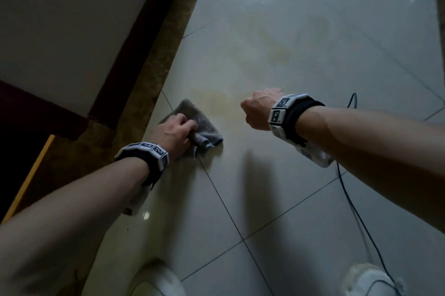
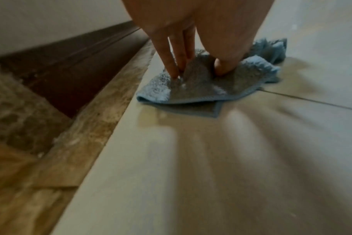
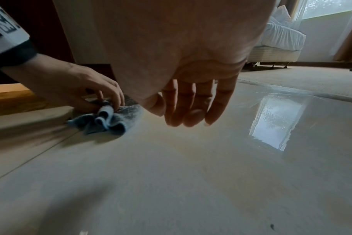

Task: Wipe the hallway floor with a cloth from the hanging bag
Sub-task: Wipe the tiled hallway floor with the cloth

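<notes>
1. Head view: the left hand [image 1: 172,135] sits on top of a crumpled grey cloth [image 1: 203,124] and pushes it down on the shiny tile floor [image 1: 289,54]; the fingers bend onto the cloth; the cloth lies close to the brown stone strip [image 1: 154,74] along the wall; the right hand [image 1: 258,109] is off to the side, apart from the cloth, holding nothing; two white shoes [image 1: 156,279] show at the bottom; a thin black cable [image 1: 349,199] runs past the right arm.

2. Left wrist view: the fingers [image 2: 167,52] and thumb point down and press into the cloth [image 2: 201,89], bunching it up; the cloth looks blue at its edges; it lies flat on the floor [image 2: 211,174], right next to the brown strip [image 2: 103,111].

3. Right wrist view: the right hand [image 3: 191,89] hangs above the floor [image 3: 191,174]; its fingers [image 3: 221,101] are loose and a little apart, touching nothing; the left hand [image 3: 74,85] grips the cloth [image 3: 110,120] on the floor; a bed [image 3: 279,38] stands far back by a window.
</notes>
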Tool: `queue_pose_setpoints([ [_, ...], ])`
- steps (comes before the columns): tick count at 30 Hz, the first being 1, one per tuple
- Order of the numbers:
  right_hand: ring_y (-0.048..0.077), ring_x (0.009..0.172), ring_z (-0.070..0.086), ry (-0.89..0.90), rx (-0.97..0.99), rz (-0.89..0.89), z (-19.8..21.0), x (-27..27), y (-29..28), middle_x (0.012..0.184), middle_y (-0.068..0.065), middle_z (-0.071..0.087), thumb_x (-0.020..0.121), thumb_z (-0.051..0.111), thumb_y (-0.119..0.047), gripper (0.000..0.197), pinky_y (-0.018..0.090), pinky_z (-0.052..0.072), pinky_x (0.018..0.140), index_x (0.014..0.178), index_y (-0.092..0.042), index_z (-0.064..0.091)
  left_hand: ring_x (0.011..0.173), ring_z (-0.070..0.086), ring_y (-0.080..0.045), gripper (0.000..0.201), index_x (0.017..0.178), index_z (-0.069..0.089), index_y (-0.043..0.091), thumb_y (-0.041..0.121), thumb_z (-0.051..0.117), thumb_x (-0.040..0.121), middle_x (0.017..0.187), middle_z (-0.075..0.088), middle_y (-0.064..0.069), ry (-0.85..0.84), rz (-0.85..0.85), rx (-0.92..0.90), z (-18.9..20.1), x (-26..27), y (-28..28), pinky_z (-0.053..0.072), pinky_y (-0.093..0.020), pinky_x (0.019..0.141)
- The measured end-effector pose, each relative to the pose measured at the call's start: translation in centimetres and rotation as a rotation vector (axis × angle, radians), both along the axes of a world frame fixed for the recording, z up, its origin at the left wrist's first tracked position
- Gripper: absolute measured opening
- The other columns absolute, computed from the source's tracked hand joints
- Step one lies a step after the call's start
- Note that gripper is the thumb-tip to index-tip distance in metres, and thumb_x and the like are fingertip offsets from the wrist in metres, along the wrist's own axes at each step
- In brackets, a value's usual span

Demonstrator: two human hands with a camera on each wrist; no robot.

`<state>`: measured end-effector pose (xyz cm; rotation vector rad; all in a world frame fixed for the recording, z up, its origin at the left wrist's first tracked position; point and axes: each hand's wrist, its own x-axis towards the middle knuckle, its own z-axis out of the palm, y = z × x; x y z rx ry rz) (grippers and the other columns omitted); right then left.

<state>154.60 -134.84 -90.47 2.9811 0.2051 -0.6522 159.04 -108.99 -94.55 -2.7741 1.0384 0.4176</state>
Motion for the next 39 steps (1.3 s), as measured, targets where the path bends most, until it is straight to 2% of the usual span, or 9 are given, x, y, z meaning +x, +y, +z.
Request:
queue_pose_setpoints([
  [5, 0.032, 0.072, 0.047, -0.032, 0.005, -0.049, 0.2, -0.2, 0.5, 0.100, 0.014, 0.063, 0.092, 0.043, -0.026, 0.023, 0.028, 0.035, 0.061, 0.102, -0.015, 0.060, 0.098, 0.053, -0.026, 0.029, 0.111, 0.053, 0.026, 0.037, 0.061, 0.085, 0.112, 0.053, -0.006, -0.075, 0.237, -0.098, -1.4, 1.7, -0.4, 0.052, -0.037, 0.066],
  [12, 0.033, 0.072, 0.054, -0.073, -0.015, -0.120, 0.7, -1.9, -0.5, 0.092, 0.013, 0.065, 0.090, 0.045, -0.026, 0.024, 0.027, 0.038, 0.059, 0.100, -0.016, 0.064, 0.109, 0.047, -0.028, 0.040, 0.120, 0.046, 0.025, 0.037, 0.062, 0.084, 0.120, 0.048, -0.009, -0.096, 0.314, -0.098, -1.8, 1.7, -2.2, 0.049, -0.038, 0.073],
  [19, 0.035, 0.086, 0.063, -0.060, -0.058, -0.126, 1.2, -2.0, -1.7, 0.101, 0.013, 0.066, 0.091, 0.046, -0.028, 0.025, 0.027, 0.037, 0.061, 0.103, -0.018, 0.065, 0.123, 0.044, -0.028, 0.049, 0.131, 0.051, 0.033, 0.040, 0.047, 0.082, 0.139, 0.047, -0.002, 0.004, -0.071, -0.169, -2.2, -4.6, -2.1, 0.047, -0.040, 0.090],
  [22, 0.034, 0.074, 0.056, -0.044, -0.062, -0.095, 1.5, -1.0, -0.6, 0.094, 0.013, 0.064, 0.091, 0.046, -0.028, 0.025, 0.026, 0.037, 0.059, 0.102, -0.017, 0.064, 0.124, 0.046, -0.029, 0.047, 0.131, 0.053, 0.034, 0.040, 0.047, 0.085, 0.142, 0.048, -0.004, 0.059, -0.371, -0.215, -2.8, -7.8, -1.9, 0.049, -0.040, 0.088],
  [26, 0.033, 0.069, 0.053, -0.037, -0.046, -0.016, 2.3, 0.5, 1.5, 0.087, 0.012, 0.062, 0.090, 0.046, -0.029, 0.025, 0.026, 0.039, 0.058, 0.101, -0.016, 0.063, 0.135, 0.038, -0.028, 0.052, 0.145, 0.031, 0.043, 0.044, 0.046, 0.096, 0.155, 0.033, -0.003, 0.086, -0.575, -0.102, -3.1, -5.2, -0.7, 0.045, -0.041, 0.094],
  [28, 0.036, 0.077, 0.060, -0.050, -0.034, 0.012, 3.2, 1.3, 2.0, 0.098, 0.014, 0.065, 0.090, 0.046, -0.030, 0.026, 0.028, 0.040, 0.061, 0.104, -0.017, 0.063, 0.139, 0.032, -0.029, 0.055, 0.148, 0.023, 0.046, 0.044, 0.044, 0.098, 0.159, 0.025, -0.002, 0.050, -0.513, -0.056, -3.0, -2.9, 0.0, 0.041, -0.044, 0.101],
  [30, 0.037, 0.082, 0.061, -0.054, -0.038, 0.031, 4.3, 1.7, 2.1, 0.103, 0.014, 0.065, 0.089, 0.046, -0.030, 0.027, 0.028, 0.039, 0.061, 0.106, -0.018, 0.063, 0.141, 0.029, -0.028, 0.056, 0.149, 0.021, 0.047, 0.045, 0.043, 0.097, 0.160, 0.022, -0.002, 0.015, -0.293, -0.047, -2.9, -0.1, 1.1, 0.039, -0.043, 0.103],
  [35, 0.034, 0.079, 0.060, 0.016, -0.088, 0.104, 5.1, 1.3, 1.9, 0.097, 0.011, 0.064, 0.087, 0.049, -0.024, 0.022, 0.025, 0.041, 0.058, 0.102, -0.017, 0.064, 0.117, 0.049, -0.029, 0.053, 0.140, 0.035, 0.045, 0.042, 0.052, 0.089, 0.139, 0.046, 0.000, 0.007, 0.280, -0.025, -1.8, 6.1, 1.6, 0.048, -0.041, 0.094],
  [39, 0.036, 0.079, 0.062, 0.010, -0.017, 0.040, 3.3, -0.2, 1.1, 0.093, 0.012, 0.065, 0.088, 0.047, -0.027, 0.023, 0.028, 0.043, 0.061, 0.101, -0.018, 0.064, 0.113, 0.048, -0.030, 0.043, 0.127, 0.045, 0.033, 0.040, 0.056, 0.086, 0.123, 0.051, -0.004, -0.001, 0.366, -0.046, -1.7, 4.2, -0.9, 0.048, -0.042, 0.087],
])
